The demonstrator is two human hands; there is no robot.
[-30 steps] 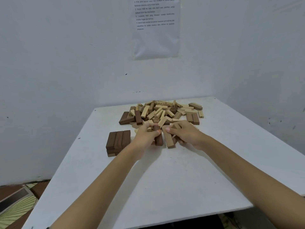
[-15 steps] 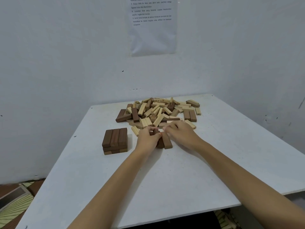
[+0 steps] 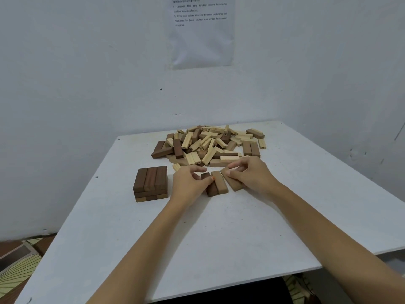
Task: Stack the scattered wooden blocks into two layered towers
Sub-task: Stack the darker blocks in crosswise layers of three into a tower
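A loose pile of light and dark wooden blocks [image 3: 210, 144] lies at the far middle of the white table [image 3: 219, 238]. To its left front stands a short tower [image 3: 150, 183] with three dark blocks across the top. In front of the pile, a dark block [image 3: 210, 187] and a tan block [image 3: 220, 184] lie side by side. My left hand [image 3: 189, 183] grips the dark block, thumb on it. My right hand [image 3: 249, 172] pinches a third tan block [image 3: 232, 183], which lies slightly angled just right of the pair.
The table stands in a corner, with white walls behind and to the right. A printed sheet [image 3: 201, 29] hangs on the back wall. The table's near edge runs across the bottom, with floor mats [image 3: 15, 270] visible at lower left.
The blocks held between both hands now lie flat as a side-by-side pair, and my right hand has drawn a third tan block apart to the right. The camera has tilted down slightly.
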